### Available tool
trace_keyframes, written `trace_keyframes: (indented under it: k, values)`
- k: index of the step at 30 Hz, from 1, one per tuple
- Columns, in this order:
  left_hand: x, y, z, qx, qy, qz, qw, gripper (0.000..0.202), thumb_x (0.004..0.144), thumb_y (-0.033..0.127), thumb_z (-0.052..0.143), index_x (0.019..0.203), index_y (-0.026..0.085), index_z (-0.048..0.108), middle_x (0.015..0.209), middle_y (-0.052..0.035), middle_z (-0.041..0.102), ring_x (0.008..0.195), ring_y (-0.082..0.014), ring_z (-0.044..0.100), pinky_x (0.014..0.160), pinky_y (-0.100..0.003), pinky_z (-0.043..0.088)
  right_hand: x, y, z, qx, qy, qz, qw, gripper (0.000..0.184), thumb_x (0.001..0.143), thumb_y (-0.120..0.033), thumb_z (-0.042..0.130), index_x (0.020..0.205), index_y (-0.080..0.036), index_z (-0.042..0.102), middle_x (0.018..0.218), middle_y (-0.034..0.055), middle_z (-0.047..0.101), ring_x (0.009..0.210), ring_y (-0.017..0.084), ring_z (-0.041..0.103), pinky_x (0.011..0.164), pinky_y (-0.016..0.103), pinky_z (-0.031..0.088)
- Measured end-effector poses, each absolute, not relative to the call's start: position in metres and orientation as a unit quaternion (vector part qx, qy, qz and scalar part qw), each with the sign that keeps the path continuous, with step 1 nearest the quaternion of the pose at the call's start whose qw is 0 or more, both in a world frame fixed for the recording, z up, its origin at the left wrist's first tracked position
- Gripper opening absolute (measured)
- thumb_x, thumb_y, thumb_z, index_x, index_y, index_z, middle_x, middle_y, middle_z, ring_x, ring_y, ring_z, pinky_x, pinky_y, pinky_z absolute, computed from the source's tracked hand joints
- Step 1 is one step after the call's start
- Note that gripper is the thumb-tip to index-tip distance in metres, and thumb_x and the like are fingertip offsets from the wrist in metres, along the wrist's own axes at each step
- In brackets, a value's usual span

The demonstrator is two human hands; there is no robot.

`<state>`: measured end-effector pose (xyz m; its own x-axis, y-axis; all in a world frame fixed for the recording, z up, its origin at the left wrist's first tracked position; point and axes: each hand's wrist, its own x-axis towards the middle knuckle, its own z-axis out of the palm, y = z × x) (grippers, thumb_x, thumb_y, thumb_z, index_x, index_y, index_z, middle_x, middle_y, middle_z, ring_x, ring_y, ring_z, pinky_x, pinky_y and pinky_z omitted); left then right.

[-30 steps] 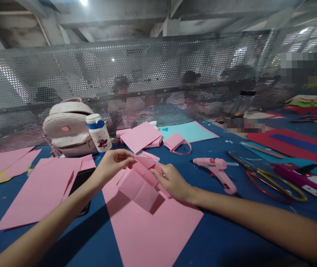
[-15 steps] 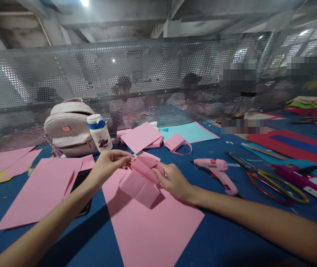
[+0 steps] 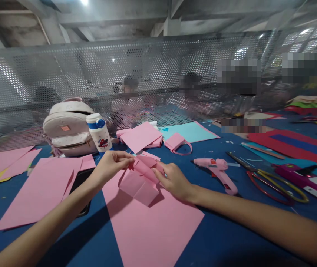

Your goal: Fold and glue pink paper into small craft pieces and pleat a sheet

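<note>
Both my hands hold a creased pink paper piece (image 3: 140, 181) just above a large pink sheet (image 3: 158, 230) on the blue table. My left hand (image 3: 111, 165) pinches its upper left edge between thumb and fingers. My right hand (image 3: 175, 181) grips its right side with fingers closed on the folds. The lower flap of the piece hangs down toward the sheet.
A pink glue gun (image 3: 216, 168) and scissors (image 3: 269, 178) lie to the right. A pale backpack (image 3: 68, 128) and a white bottle (image 3: 99, 133) stand at the back left. More pink sheets (image 3: 41, 189), a black phone (image 3: 82, 178), a small pink paper bag (image 3: 177, 142) and a perforated metal screen (image 3: 147, 81) with people behind it.
The paper piece has been drawn a little closer together between my hands, and its lower flap has shifted slightly. Both hands stay in nearly the same place.
</note>
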<state>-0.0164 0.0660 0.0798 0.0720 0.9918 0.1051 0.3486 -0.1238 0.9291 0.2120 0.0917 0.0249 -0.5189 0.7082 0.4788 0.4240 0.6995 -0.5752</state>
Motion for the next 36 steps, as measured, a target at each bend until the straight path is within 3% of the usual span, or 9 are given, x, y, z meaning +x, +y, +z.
trace_keyframes:
  k: [11,15,19,23,26,28,32,34,36]
  values:
    - [-0.02,0.07,0.077,0.625,0.54,0.38,0.417,0.027,0.071,0.038,0.076,0.081,0.013,0.077,0.069,-0.006,0.074,0.065,-0.0157,0.067,0.063,-0.024,0.05,0.212,0.085,0.033,-0.324,-0.833,0.259,0.367,0.029,0.097,-0.032,0.042,0.072,-0.021,0.047,0.061,-0.0028,0.044,0.056,0.013,0.034,0.056,0.029,0.023]
    - [-0.024,0.072,0.079,0.638,0.543,0.346,0.423,0.025,0.07,0.037,0.078,0.077,0.013,0.076,0.064,-0.0035,0.07,0.06,-0.012,0.061,0.059,-0.021,0.045,0.21,0.088,0.042,-0.286,-0.83,0.333,0.344,0.03,0.091,-0.033,0.049,0.066,-0.02,0.04,0.062,-0.0054,0.034,0.06,0.011,0.03,0.056,0.027,0.023]
    - [-0.028,0.071,0.087,0.656,0.546,0.307,0.421,0.022,0.067,0.033,0.08,0.076,0.013,0.077,0.061,-0.0006,0.066,0.055,-0.0089,0.05,0.051,-0.019,0.035,0.209,0.09,0.053,-0.224,-0.795,0.49,0.279,0.037,0.088,-0.043,0.052,0.063,-0.02,0.037,0.065,-0.0052,0.03,0.062,0.011,0.031,0.057,0.025,0.027]
    - [-0.031,0.067,0.101,0.671,0.538,0.264,0.437,0.024,0.065,0.035,0.081,0.073,0.013,0.076,0.056,0.0015,0.061,0.05,-0.0075,0.041,0.048,-0.019,0.027,0.213,0.08,0.063,-0.237,-0.663,0.685,0.189,0.032,0.081,-0.049,0.062,0.076,-0.018,0.053,0.07,-0.0034,0.046,0.063,0.013,0.049,0.059,0.025,0.041]
    - [-0.035,0.066,0.108,0.678,0.529,0.242,0.449,0.024,0.066,0.036,0.08,0.075,0.014,0.076,0.053,0.0038,0.057,0.05,-0.0068,0.037,0.047,-0.019,0.025,0.218,0.072,0.068,-0.234,-0.595,0.763,0.098,0.034,0.074,-0.044,0.073,0.083,-0.017,0.055,0.074,-0.0028,0.054,0.06,0.012,0.058,0.059,0.025,0.046]
    - [-0.037,0.067,0.106,0.682,0.523,0.222,0.46,0.023,0.068,0.035,0.079,0.075,0.013,0.076,0.054,0.0036,0.058,0.05,-0.0064,0.037,0.047,-0.019,0.024,0.219,0.069,0.068,-0.223,-0.594,0.772,0.033,0.037,0.073,-0.044,0.078,0.082,-0.016,0.055,0.074,-0.0019,0.057,0.058,0.012,0.062,0.06,0.025,0.048]
    - [-0.036,0.07,0.084,0.686,0.504,0.154,0.502,0.025,0.064,0.033,0.081,0.076,0.012,0.077,0.06,-0.0005,0.067,0.051,-0.0077,0.045,0.049,-0.019,0.03,0.217,0.076,0.061,-0.171,-0.631,0.746,-0.128,0.051,0.072,-0.059,0.077,0.079,-0.012,0.06,0.073,0.0031,0.065,0.058,0.013,0.065,0.058,0.023,0.052]
    - [-0.032,0.071,0.069,0.687,0.49,0.124,0.521,0.024,0.064,0.032,0.081,0.076,0.012,0.078,0.062,-0.0013,0.069,0.052,-0.0093,0.051,0.051,-0.019,0.034,0.216,0.081,0.057,-0.171,-0.654,0.722,-0.146,0.055,0.071,-0.062,0.077,0.09,-0.013,0.062,0.078,0.0034,0.066,0.062,0.013,0.066,0.058,0.024,0.053]
    - [-0.027,0.073,0.055,0.692,0.474,0.108,0.534,0.022,0.066,0.033,0.08,0.076,0.013,0.078,0.065,-0.002,0.072,0.057,-0.0111,0.057,0.055,-0.02,0.04,0.216,0.084,0.054,-0.21,-0.705,0.67,-0.097,0.053,0.074,-0.062,0.075,0.097,-0.016,0.062,0.082,0.0018,0.066,0.065,0.012,0.065,0.057,0.022,0.052]
